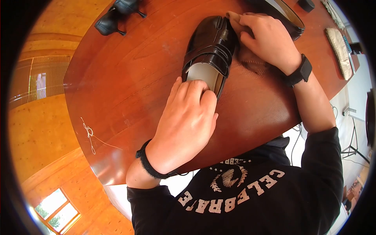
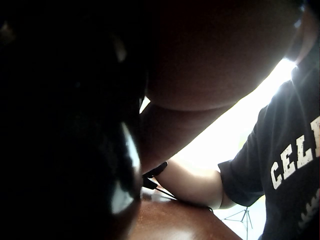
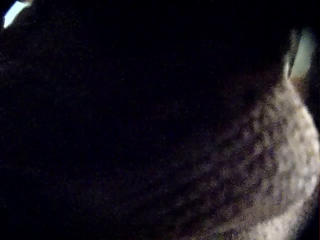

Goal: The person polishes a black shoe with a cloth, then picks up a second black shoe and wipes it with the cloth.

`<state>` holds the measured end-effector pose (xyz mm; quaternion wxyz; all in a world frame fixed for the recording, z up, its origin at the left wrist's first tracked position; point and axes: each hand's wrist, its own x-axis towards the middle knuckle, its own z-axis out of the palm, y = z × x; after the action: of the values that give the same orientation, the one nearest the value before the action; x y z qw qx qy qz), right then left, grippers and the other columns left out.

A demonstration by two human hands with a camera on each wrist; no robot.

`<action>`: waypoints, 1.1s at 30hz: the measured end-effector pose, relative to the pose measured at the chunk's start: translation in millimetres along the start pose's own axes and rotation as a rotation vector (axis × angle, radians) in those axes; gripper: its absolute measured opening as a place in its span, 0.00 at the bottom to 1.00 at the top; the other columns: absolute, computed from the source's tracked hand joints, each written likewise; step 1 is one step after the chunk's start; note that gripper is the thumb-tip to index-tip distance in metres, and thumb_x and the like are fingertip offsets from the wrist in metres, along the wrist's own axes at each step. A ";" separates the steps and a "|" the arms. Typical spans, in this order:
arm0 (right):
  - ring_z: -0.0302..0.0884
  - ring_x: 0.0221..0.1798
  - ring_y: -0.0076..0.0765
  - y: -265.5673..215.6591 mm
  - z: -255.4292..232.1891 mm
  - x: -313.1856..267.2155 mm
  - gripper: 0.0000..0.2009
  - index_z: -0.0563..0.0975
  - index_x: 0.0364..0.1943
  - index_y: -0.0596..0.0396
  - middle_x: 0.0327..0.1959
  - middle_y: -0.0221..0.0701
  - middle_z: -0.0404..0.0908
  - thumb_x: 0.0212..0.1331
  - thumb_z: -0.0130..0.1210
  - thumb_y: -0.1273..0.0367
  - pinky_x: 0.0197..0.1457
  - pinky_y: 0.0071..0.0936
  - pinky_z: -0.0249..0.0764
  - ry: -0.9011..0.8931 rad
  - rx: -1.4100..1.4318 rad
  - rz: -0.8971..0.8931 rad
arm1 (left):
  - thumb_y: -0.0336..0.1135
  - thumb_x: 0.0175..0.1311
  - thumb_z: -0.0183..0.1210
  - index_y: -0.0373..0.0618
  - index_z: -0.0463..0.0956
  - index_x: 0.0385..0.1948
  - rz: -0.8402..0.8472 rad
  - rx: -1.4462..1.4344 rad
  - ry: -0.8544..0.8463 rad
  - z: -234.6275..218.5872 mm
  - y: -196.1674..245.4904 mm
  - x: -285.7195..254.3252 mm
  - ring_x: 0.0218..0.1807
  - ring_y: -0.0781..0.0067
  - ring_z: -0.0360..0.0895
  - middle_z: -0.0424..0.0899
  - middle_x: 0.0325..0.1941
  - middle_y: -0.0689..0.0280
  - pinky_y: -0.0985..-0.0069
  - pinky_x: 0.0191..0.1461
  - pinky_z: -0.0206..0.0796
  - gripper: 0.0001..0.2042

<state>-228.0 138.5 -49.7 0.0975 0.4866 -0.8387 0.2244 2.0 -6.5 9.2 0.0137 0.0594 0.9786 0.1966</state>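
A glossy black loafer (image 1: pixel 211 39) with a strap across it stands on the brown table, its toe pointing away from the body. My left hand (image 1: pixel 186 113) grips it at the heel end, fingers reaching into the opening over the pale insole. In the left wrist view the dark, shiny shoe (image 2: pixel 122 190) fills the left side. With my right hand (image 1: pixel 270 39) I hold a brown cloth (image 1: pixel 234 17) against the side of the toe. Part of the cloth hangs down beside the shoe; in the right wrist view a textured fabric (image 3: pixel 280 165) shows at the right, the rest being dark.
Behind the right hand lies another black shoe (image 1: pixel 293 21), with a small black round item (image 1: pixel 306 5) past it. Black heeled shoes (image 1: pixel 113 19) stand at the far left. A long beige pad (image 1: pixel 338 53) lies at the right edge, and tangled white string (image 1: pixel 89 132) at the left.
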 end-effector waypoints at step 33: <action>0.80 0.54 0.52 -8.9 5.9 -1.3 0.19 0.80 0.52 0.55 0.48 0.41 0.84 0.53 0.56 0.78 0.56 0.44 0.76 0.158 0.104 -0.076 | 0.22 0.49 0.68 0.40 0.72 0.35 0.040 -0.059 -0.026 -3.9 -7.7 0.4 0.53 0.43 0.71 0.73 0.48 0.56 0.50 0.70 0.63 0.14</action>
<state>-219.3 132.9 -52.8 0.1464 0.5030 -0.7967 0.3014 0.6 -15.0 9.8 0.0244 0.0813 0.9707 0.2249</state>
